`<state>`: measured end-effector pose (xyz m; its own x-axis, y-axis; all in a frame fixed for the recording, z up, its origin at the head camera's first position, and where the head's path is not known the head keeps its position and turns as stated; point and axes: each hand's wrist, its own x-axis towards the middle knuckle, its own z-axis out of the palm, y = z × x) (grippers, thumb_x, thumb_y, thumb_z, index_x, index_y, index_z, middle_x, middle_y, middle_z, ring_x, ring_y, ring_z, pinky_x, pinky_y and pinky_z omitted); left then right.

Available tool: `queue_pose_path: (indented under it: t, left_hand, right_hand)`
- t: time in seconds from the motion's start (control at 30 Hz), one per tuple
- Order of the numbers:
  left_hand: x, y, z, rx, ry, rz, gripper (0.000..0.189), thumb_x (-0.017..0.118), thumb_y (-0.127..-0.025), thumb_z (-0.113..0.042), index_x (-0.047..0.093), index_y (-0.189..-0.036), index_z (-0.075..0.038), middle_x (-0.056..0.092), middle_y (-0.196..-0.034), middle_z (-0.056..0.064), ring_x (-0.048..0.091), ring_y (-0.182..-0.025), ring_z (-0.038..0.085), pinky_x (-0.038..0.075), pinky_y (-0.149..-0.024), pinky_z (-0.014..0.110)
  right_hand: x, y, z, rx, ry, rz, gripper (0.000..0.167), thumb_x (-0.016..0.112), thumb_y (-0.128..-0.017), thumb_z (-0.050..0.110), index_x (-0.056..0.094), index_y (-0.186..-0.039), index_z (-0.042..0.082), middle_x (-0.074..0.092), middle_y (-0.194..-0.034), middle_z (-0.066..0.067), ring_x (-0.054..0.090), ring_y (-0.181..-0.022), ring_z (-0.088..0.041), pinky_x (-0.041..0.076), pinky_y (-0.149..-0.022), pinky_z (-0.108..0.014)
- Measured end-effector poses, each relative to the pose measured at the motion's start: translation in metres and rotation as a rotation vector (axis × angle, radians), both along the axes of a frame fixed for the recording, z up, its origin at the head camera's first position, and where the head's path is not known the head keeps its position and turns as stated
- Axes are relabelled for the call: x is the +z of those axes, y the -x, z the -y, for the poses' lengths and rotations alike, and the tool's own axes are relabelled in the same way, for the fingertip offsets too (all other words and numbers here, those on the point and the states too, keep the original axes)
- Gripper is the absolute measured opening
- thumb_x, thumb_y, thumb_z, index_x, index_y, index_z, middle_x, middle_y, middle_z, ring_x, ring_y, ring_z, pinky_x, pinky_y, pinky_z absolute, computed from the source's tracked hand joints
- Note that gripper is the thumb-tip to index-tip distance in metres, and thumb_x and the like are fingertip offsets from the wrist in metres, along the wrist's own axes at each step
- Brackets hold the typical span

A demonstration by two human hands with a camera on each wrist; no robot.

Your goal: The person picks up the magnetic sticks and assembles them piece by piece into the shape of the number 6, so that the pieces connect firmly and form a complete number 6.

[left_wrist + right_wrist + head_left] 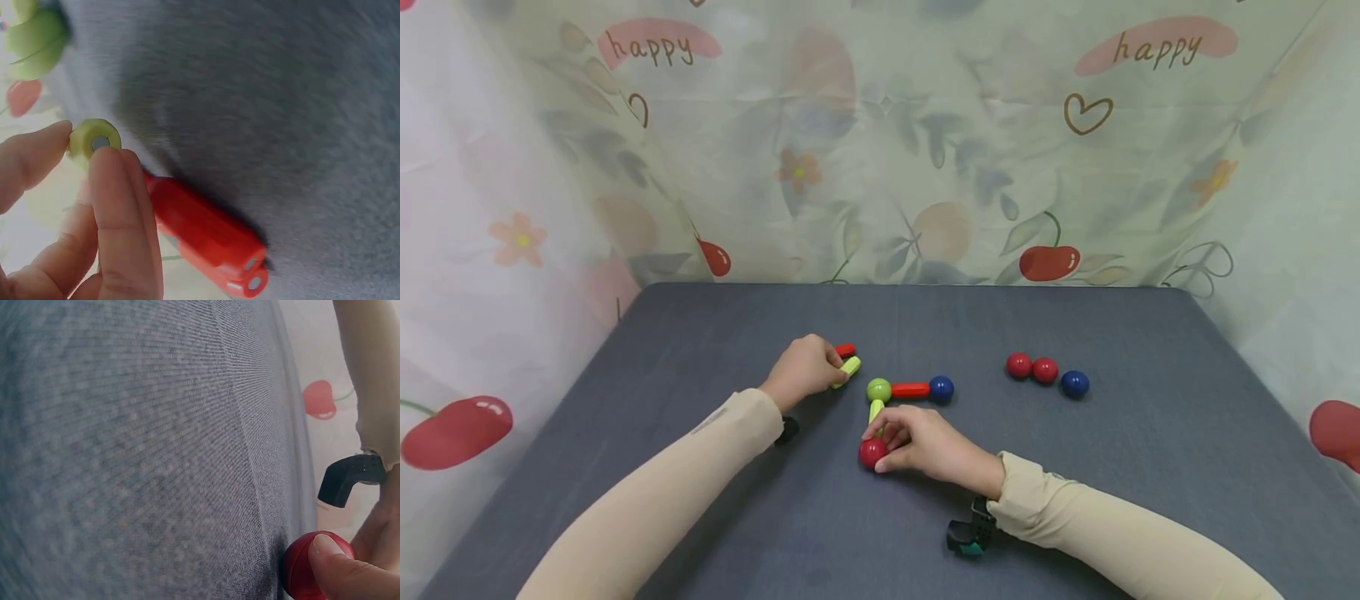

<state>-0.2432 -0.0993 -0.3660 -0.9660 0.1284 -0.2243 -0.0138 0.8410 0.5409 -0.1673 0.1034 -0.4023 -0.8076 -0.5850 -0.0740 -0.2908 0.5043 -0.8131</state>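
Note:
My left hand (805, 371) pinches a short yellow-green rod (852, 367) between thumb and fingers. A round metal-grey spot shows on that rod's end (94, 142) in the left wrist view. Right beside it lie red rods (206, 228), partly hidden by the hand in the head view. With thumb and fingertips my right hand (936, 446) holds a red ball (872, 453) on the table. Another yellow-green rod (876, 410) runs from near this ball to a green ball (878, 389). From the green ball a red rod (911, 390) reaches a blue ball (941, 389).
Two red balls (1032, 367) and a blue ball (1075, 384) sit farther right on the dark grey table (1150, 483). A printed curtain (887, 150) hangs behind the table's far edge and along both sides.

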Motion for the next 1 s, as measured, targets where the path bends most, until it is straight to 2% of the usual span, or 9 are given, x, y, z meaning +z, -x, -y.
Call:
queue_pose_path:
  t: [0.17, 0.3, 0.5, 0.73, 0.87, 1.0]
  left_hand:
    - [0.006, -0.007, 0.006, -0.001, -0.157, 0.047, 0.016, 0.073, -0.084, -0.016, 0.072, -0.095, -0.004, 0.068, -0.087, 0.007, 0.063, -0.068, 0.016, 0.052, -0.063, 0.026]
    - [0.009, -0.014, 0.010, -0.023, -0.217, 0.063, 0.021, 0.073, -0.084, -0.018, 0.070, -0.100, -0.005, 0.069, -0.089, 0.006, 0.065, -0.072, 0.017, 0.055, -0.069, 0.030]
    - [0.016, -0.027, 0.013, -0.084, -0.246, 0.085, 0.031, 0.071, -0.086, -0.018, 0.066, -0.115, -0.009, 0.069, -0.083, 0.004, 0.066, -0.074, 0.023, 0.054, -0.069, 0.033]
    - [0.022, -0.044, 0.012, -0.130, -0.193, 0.105, 0.034, 0.072, -0.085, -0.017, 0.066, -0.118, -0.015, 0.066, -0.073, 0.003, 0.064, -0.067, 0.026, 0.045, -0.060, 0.027]
    - [0.021, -0.052, 0.015, -0.110, -0.193, 0.129, 0.031, 0.073, -0.085, -0.016, 0.066, -0.115, -0.016, 0.066, -0.072, 0.004, 0.065, -0.066, 0.025, 0.048, -0.061, 0.029]
    - [0.015, -0.059, 0.021, -0.080, -0.266, 0.186, 0.030, 0.073, -0.084, -0.013, 0.066, -0.113, -0.012, 0.068, -0.074, 0.005, 0.066, -0.065, 0.020, 0.054, -0.065, 0.030]
  right_hand:
    - [0.000, 0.001, 0.001, 0.003, 0.001, 0.006, 0.032, 0.081, -0.077, 0.011, 0.067, -0.105, 0.016, 0.065, -0.092, 0.000, 0.063, -0.082, -0.011, 0.052, -0.075, -0.025]
    - [-0.001, 0.001, 0.000, 0.010, 0.010, 0.001, 0.032, 0.081, -0.077, 0.011, 0.067, -0.105, 0.015, 0.065, -0.092, 0.000, 0.063, -0.082, -0.010, 0.052, -0.075, -0.026]
    - [-0.002, 0.002, -0.001, 0.021, 0.022, -0.003, 0.031, 0.081, -0.078, 0.010, 0.067, -0.106, 0.015, 0.065, -0.091, 0.001, 0.063, -0.080, -0.008, 0.053, -0.074, -0.025]
    - [-0.001, 0.002, -0.003, -0.003, 0.006, 0.058, 0.030, 0.081, -0.079, 0.016, 0.067, -0.105, 0.020, 0.064, -0.092, 0.002, 0.063, -0.083, -0.010, 0.052, -0.075, -0.026]
    - [-0.002, 0.002, -0.004, 0.001, 0.017, 0.079, 0.024, 0.077, -0.083, 0.020, 0.068, -0.104, 0.019, 0.064, -0.091, 0.001, 0.063, -0.081, -0.011, 0.052, -0.071, -0.025]
    - [-0.001, 0.003, -0.003, 0.003, 0.017, 0.078, 0.017, 0.073, -0.088, 0.021, 0.068, -0.105, 0.020, 0.064, -0.089, 0.002, 0.062, -0.077, -0.012, 0.050, -0.068, -0.026]
